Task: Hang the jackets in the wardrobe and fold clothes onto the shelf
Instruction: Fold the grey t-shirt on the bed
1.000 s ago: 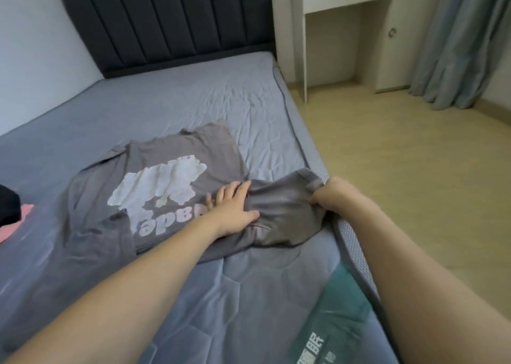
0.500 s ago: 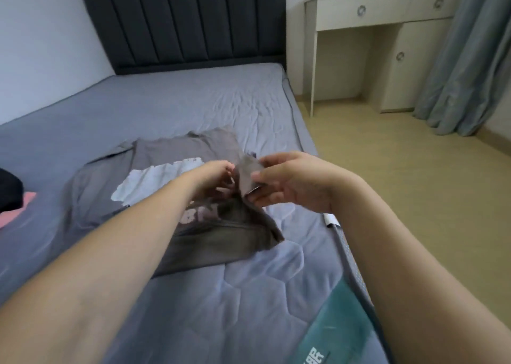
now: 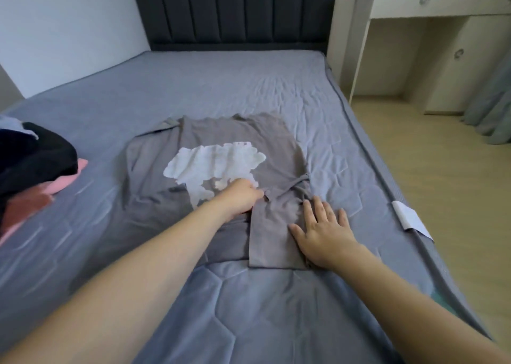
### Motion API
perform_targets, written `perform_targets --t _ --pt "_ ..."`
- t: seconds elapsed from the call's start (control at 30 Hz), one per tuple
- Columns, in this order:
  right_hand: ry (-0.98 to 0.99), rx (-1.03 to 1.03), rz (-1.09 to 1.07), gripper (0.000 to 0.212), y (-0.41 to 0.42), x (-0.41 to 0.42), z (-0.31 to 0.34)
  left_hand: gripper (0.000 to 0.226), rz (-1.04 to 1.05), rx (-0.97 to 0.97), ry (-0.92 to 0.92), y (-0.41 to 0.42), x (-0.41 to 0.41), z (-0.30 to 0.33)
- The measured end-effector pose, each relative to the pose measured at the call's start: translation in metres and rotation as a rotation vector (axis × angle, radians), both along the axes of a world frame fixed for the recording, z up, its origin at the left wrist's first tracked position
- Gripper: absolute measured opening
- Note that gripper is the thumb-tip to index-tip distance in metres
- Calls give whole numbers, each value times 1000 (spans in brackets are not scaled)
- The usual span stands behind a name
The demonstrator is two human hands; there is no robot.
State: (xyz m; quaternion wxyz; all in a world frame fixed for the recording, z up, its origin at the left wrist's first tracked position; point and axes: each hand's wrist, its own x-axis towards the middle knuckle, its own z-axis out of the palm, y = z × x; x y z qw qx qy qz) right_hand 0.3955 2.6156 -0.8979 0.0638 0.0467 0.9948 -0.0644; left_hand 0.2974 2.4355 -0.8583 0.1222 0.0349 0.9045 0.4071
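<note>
Grey t-shirt [image 3: 221,148] flat on the bed [image 3: 249,81]; right hand [image 3: 322,232], fingers spread, pins the folded sleeve [image 3: 272,236] while left hand [image 3: 240,197] pinches its crease, likely sharpening it.

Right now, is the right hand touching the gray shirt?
Touching. The head view shows the right hand lying flat, fingers spread, on the folded-over part of the gray shirt.

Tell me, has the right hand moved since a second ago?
Yes. The right hand left the bed's right edge and moved inward, now lying flat on the grey T-shirt's folded sleeve.
</note>
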Motion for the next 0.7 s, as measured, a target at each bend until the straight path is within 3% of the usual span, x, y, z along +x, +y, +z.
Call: perform_targets --t 0.1,0.17,0.2,0.27,0.33,0.43,0.5,0.63,0.7 --pt "80 26 -10 76 -5 -5 4 10 -128 -128 102 2 0 -1" --pt "85 7 3 74 -11 -9 8 30 -240 -148 83 1 0 -4" --pt "72 -6 4 73 -13 -11 10 26 -265 -189 121 0 1 -5" --pt "34 -37 -14 71 -15 -17 10 6 -211 -210 221 0 0 -6" --pt "41 -109 -39 64 -14 -25 11 28 -76 -178 224 0 -6 -4" --pt "193 -369 -156 30 -6 -47 21 24 73 -207 190 2 -18 1" --pt "251 -427 -176 24 -1 -63 29 24 121 -245 201 2 -22 1" --pt "181 -89 -61 44 -4 -82 17 18 25 -504 326 -3 -20 -11" --pt "223 -59 -83 46 -12 -90 12 21 1 -542 410 -16 -26 -9"
